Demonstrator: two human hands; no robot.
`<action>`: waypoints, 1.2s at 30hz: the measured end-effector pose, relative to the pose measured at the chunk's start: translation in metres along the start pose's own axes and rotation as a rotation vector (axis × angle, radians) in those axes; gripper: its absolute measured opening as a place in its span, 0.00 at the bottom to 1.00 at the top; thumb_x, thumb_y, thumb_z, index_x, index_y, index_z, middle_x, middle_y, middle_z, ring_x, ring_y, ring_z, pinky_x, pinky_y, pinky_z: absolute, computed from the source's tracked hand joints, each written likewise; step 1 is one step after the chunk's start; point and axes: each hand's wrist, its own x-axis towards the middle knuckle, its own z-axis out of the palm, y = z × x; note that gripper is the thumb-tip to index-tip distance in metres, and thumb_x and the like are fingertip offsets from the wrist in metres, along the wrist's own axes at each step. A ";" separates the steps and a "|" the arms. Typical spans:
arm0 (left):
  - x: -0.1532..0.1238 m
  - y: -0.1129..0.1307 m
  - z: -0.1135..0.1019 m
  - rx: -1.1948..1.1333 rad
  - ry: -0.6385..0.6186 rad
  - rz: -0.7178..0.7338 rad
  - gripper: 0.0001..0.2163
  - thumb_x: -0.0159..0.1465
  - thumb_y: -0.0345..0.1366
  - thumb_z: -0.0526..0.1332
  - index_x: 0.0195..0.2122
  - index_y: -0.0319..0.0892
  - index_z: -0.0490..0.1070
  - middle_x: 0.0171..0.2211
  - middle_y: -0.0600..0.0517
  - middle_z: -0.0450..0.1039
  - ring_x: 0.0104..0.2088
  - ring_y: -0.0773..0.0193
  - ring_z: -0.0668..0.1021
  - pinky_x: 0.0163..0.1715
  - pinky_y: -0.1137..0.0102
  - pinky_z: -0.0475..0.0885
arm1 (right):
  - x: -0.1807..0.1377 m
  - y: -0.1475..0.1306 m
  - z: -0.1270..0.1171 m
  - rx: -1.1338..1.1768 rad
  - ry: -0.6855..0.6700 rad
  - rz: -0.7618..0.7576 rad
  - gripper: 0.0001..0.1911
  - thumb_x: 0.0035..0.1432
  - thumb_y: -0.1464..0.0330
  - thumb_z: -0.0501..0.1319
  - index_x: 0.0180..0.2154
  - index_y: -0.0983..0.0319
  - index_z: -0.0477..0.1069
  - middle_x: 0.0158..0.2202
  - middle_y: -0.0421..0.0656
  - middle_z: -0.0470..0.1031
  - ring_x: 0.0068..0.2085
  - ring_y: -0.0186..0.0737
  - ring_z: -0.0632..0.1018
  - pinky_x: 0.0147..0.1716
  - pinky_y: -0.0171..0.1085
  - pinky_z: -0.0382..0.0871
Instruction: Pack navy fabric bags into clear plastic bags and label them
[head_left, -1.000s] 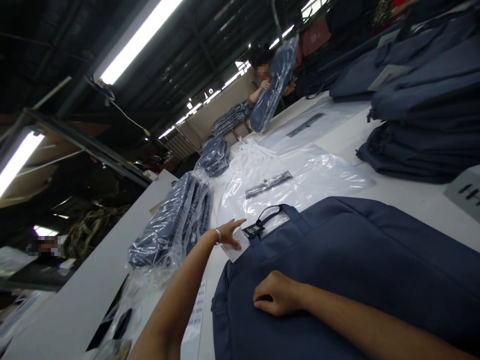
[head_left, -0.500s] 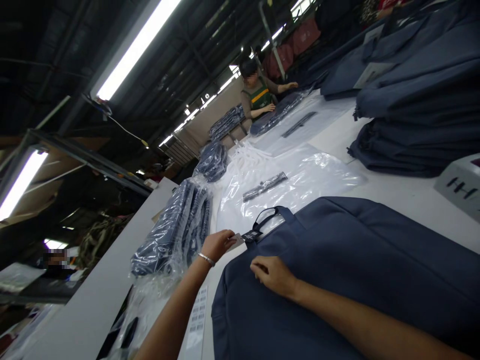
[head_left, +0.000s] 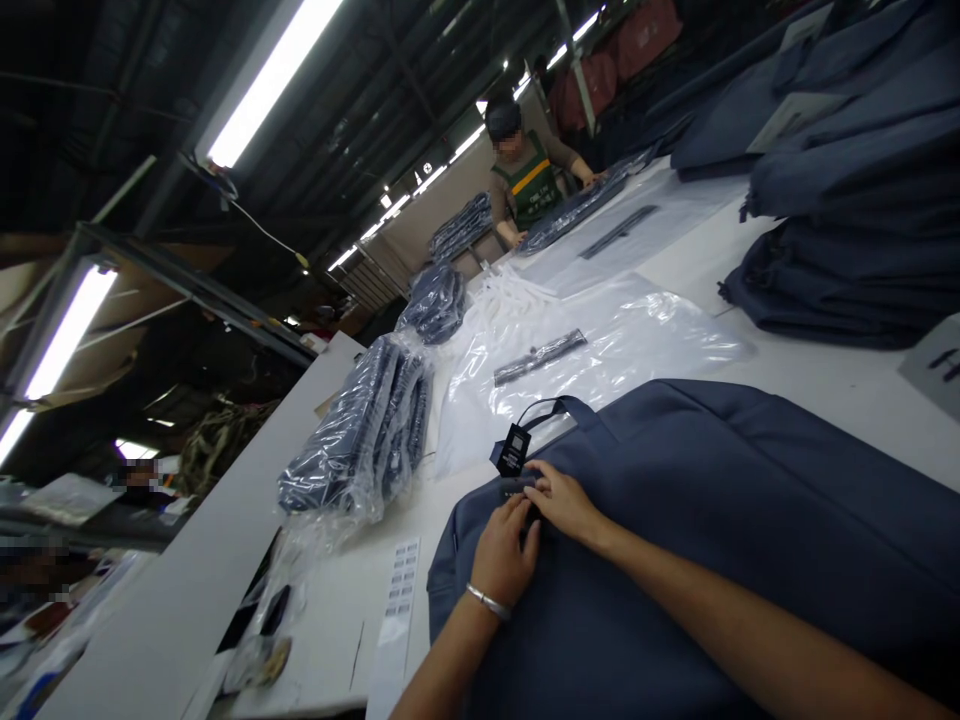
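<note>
Observed white table (head_left: 795,370) carrying navy bag (head_left: 675,560), laid flat in the foreground. Noted clear plastic bags (head_left: 637,330) spread beyond; to their left, plastic-wrapped navy bundle (head_left: 337,430). Found left hand (head_left: 504,560) and right hand (head_left: 566,508) meeting on the navy bag near its upper-left edge, with bent fingers and fingertips close together; cannot tell whether clamped on anything. Recorded black tag (head_left: 514,450) just beyond the fingertips.

Navy bag (head_left: 675,520): looked smooth, matt cloth
Clear bags (head_left: 637,335): were glossy plastic
Bracelet (head_left: 487,601): was shiny metal
</note>
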 end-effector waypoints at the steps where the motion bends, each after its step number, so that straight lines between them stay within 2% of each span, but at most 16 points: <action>1: 0.006 -0.002 -0.008 -0.016 -0.002 -0.019 0.13 0.66 0.38 0.54 0.47 0.45 0.74 0.48 0.46 0.76 0.49 0.56 0.76 0.52 0.63 0.70 | 0.001 0.003 0.000 -0.019 0.001 -0.021 0.19 0.59 0.69 0.57 0.52 0.63 0.66 0.26 0.37 0.72 0.27 0.37 0.75 0.30 0.35 0.68; 3: 0.026 -0.007 -0.026 -0.006 0.046 -0.078 0.13 0.68 0.39 0.51 0.44 0.45 0.75 0.44 0.47 0.77 0.45 0.58 0.78 0.49 0.64 0.71 | 0.003 0.008 0.000 -0.026 -0.010 -0.046 0.19 0.57 0.72 0.56 0.51 0.62 0.67 0.27 0.38 0.73 0.29 0.37 0.75 0.32 0.35 0.68; 6: 0.072 -0.019 -0.039 0.039 0.120 -0.168 0.18 0.68 0.42 0.52 0.56 0.44 0.68 0.50 0.44 0.74 0.47 0.56 0.76 0.51 0.61 0.68 | 0.003 0.010 0.001 -0.042 -0.025 -0.071 0.21 0.56 0.73 0.56 0.53 0.63 0.65 0.29 0.40 0.75 0.31 0.38 0.76 0.34 0.36 0.69; 9: 0.122 -0.028 -0.031 0.042 0.046 -0.210 0.27 0.60 0.46 0.64 0.59 0.45 0.65 0.48 0.44 0.76 0.47 0.53 0.76 0.50 0.60 0.68 | 0.002 0.009 0.000 -0.078 -0.033 -0.085 0.23 0.56 0.73 0.56 0.54 0.64 0.63 0.27 0.40 0.75 0.30 0.39 0.76 0.33 0.37 0.68; 12: 0.155 -0.031 -0.020 -0.008 -0.048 -0.234 0.33 0.48 0.39 0.73 0.57 0.47 0.69 0.37 0.50 0.78 0.41 0.54 0.78 0.45 0.64 0.70 | 0.000 0.006 -0.002 -0.041 -0.045 -0.041 0.22 0.56 0.72 0.56 0.54 0.63 0.63 0.27 0.39 0.74 0.28 0.38 0.76 0.30 0.35 0.68; 14: 0.162 -0.033 -0.020 -0.059 -0.045 -0.253 0.34 0.47 0.34 0.73 0.58 0.48 0.68 0.33 0.53 0.77 0.39 0.56 0.78 0.45 0.65 0.70 | -0.001 0.003 -0.003 -0.002 -0.052 0.006 0.21 0.56 0.71 0.57 0.52 0.62 0.63 0.26 0.38 0.74 0.27 0.36 0.75 0.27 0.34 0.68; 18: 0.140 -0.042 -0.042 -0.197 0.094 -0.357 0.37 0.54 0.32 0.67 0.65 0.47 0.57 0.33 0.53 0.74 0.38 0.60 0.77 0.47 0.63 0.70 | -0.002 -0.002 -0.004 0.043 -0.055 0.054 0.16 0.55 0.70 0.59 0.47 0.62 0.67 0.24 0.36 0.73 0.23 0.34 0.74 0.22 0.32 0.67; 22: 0.085 -0.056 -0.052 -0.458 0.194 -0.536 0.37 0.60 0.34 0.62 0.68 0.46 0.45 0.33 0.54 0.72 0.33 0.65 0.77 0.38 0.66 0.76 | -0.002 -0.002 0.000 0.113 -0.076 0.114 0.11 0.55 0.70 0.60 0.41 0.63 0.70 0.24 0.37 0.73 0.21 0.33 0.74 0.20 0.30 0.68; 26: 0.024 -0.054 -0.028 -0.722 0.248 -0.688 0.31 0.65 0.35 0.59 0.66 0.42 0.47 0.36 0.49 0.74 0.36 0.64 0.79 0.37 0.66 0.78 | -0.001 0.001 0.005 0.202 -0.113 0.194 0.10 0.56 0.69 0.59 0.41 0.64 0.69 0.24 0.37 0.73 0.25 0.36 0.78 0.22 0.32 0.74; 29: -0.006 -0.042 -0.003 -0.835 0.252 -0.753 0.34 0.63 0.39 0.63 0.65 0.42 0.47 0.34 0.50 0.74 0.35 0.64 0.80 0.37 0.66 0.79 | -0.001 0.002 0.007 0.253 -0.142 0.213 0.12 0.58 0.67 0.58 0.44 0.65 0.68 0.27 0.41 0.77 0.29 0.39 0.80 0.26 0.36 0.78; 32: -0.017 -0.027 0.016 -0.875 0.213 -0.786 0.36 0.62 0.40 0.64 0.66 0.42 0.44 0.29 0.54 0.73 0.31 0.63 0.81 0.33 0.67 0.79 | -0.002 0.001 0.007 0.251 -0.139 0.194 0.14 0.61 0.64 0.56 0.45 0.65 0.70 0.30 0.44 0.79 0.30 0.41 0.81 0.28 0.38 0.78; 36: -0.016 -0.011 0.029 -0.844 0.094 -0.797 0.39 0.63 0.40 0.62 0.68 0.39 0.39 0.29 0.50 0.77 0.26 0.61 0.81 0.27 0.67 0.78 | -0.004 0.001 0.005 0.171 -0.095 0.110 0.17 0.59 0.59 0.60 0.45 0.63 0.73 0.35 0.45 0.80 0.36 0.45 0.81 0.34 0.41 0.78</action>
